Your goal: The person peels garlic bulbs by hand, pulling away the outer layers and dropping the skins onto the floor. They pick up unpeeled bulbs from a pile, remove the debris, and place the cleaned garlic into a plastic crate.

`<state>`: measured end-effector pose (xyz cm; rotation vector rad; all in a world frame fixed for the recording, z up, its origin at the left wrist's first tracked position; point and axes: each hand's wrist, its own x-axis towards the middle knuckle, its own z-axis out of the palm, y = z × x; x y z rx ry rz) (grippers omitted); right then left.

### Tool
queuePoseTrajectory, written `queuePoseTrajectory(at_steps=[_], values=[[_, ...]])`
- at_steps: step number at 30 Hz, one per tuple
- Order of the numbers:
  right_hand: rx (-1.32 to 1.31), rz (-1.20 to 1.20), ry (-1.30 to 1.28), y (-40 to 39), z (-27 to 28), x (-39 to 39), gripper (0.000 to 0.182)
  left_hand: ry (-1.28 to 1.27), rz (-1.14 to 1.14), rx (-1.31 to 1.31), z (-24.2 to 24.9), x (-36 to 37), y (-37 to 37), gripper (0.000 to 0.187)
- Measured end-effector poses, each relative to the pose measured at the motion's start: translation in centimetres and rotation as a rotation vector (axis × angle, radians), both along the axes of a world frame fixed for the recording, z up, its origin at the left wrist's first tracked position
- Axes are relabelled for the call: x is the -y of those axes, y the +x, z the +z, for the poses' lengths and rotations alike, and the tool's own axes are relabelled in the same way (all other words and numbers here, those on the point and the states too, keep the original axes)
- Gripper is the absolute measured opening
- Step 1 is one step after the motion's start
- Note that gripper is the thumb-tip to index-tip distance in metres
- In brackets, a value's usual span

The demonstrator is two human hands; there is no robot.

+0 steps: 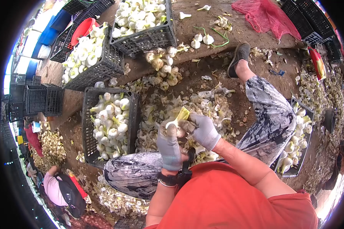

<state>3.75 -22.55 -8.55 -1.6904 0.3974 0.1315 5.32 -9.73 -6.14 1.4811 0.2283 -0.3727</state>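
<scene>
A garlic bulb with a short yellow-green stem (183,114) is held between both gloved hands, in front of my chest. My left hand (169,143), in a grey glove with a dirty thumb, wraps round the bulb from the left. From the right, my right hand (203,130), gloved too, pinches the bulb and its stem with dirty fingertips. The palms and fingers hide part of the bulb. Beneath the hands lies a heap of loose garlic skins (218,108). Whether a tool is in either hand cannot be made out.
Black crates of white garlic stand at the left (86,126), upper left (114,63) and top (149,41); another is by my right knee (307,143). Untrimmed bulbs (160,70) lie ahead. A red net (267,17) lies top right. Another person (55,189) sits lower left.
</scene>
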Motion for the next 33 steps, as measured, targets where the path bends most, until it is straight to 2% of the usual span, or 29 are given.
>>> queuePoseTrajectory(at_steps=[2,4,8,10,11,13,14,15,17,18,19,21,22,23,25,26,27,29,31,32,33], values=[[0.078,0.025,-0.029,-0.2,0.3,0.4,0.019,-0.054,-0.002,-0.032,-0.5,-0.6,0.1,0.040],[0.058,0.074,0.083,-0.4,1.1,1.1,0.016,-0.300,-0.055,-0.238,-1.7,-1.7,0.1,0.043],[-0.053,0.053,0.217,-0.5,0.5,1.6,0.018,-0.401,-0.039,-0.348,-2.2,-1.4,0.2,0.047],[-0.202,0.025,0.506,0.2,1.5,2.1,0.021,0.032,-0.157,-0.033,-1.6,-0.8,0.4,0.050],[-0.203,0.029,0.507,0.2,1.8,2.1,0.021,0.033,-0.154,-0.033,-1.8,-1.0,0.5,0.050],[-0.068,0.070,0.535,0.3,2.3,2.2,0.016,-0.299,-0.089,-0.290,-2.1,-1.5,1.0,0.051],[-0.017,0.126,0.428,0.4,1.4,2.0,0.013,-0.362,-0.097,-0.335,-1.5,-1.7,1.3,0.054],[-0.019,0.121,0.432,0.3,1.1,2.2,0.013,-0.358,-0.100,-0.340,-1.7,-2.5,1.3,0.054],[-0.026,0.413,0.017,0.7,0.6,3.3,0.015,-0.554,-0.204,-0.623,-2.1,-4.2,1.3,0.055],[0.163,0.460,-0.128,0.8,0.7,3.7,0.022,-0.656,-0.250,-0.728,-1.8,-4.1,1.5,0.055],[0.162,0.463,-0.126,1.3,0.9,3.9,0.022,-0.656,-0.246,-0.728,-1.3,-3.9,1.4,0.055],[0.403,0.627,-0.603,1.9,1.6,4.5,0.023,-0.631,-0.319,-0.848,-0.1,-3.1,1.1,0.049],[0.457,0.616,-0.676,1.9,1.4,4.4,0.031,-0.696,-0.416,-0.857,-1.5,-3.2,0.9,0.054],[0.459,0.619,-0.675,1.6,1.4,4.0,0.031,-0.697,-0.412,-0.855,-1.5,-3.1,0.7,0.054],[0.154,0.173,0.058,0.7,1.4,3.0,0.038,-0.711,-0.407,-0.805,-0.1,-1.9,0.7,0.051],[-0.090,0.137,0.336,0.9,1.2,4.0,0.043,-0.791,-0.216,-0.995,0.6,-1.2,0.9,0.047],[-0.031,0.027,0.660,0.2,-2.3,5.1,0.051,-0.792,-0.216,-0.991,0.0,-1.6,0.8,0.047],[-0.083,0.088,0.251,-1.0,-1.2,6.5,0.056,-0.602,-0.261,-0.760,-1.9,-2.5,0.8,0.049],[-0.005,0.057,0.526,-2.1,0.5,5.0,0.055,-0.669,-0.249,-0.715,-0.9,-1.3,0.6,0.048],[-0.054,0.066,0.632,-2.3,0.2,4.0,0.048,-0.560,-0.227,-0.589,-0.6,0.0,0.2,0.048],[0.090,0.039,0.477,-2.4,-0.6,3.1,0.036,-0.454,-0.207,-0.452,-0.5,0.9,0.1,0.049]])
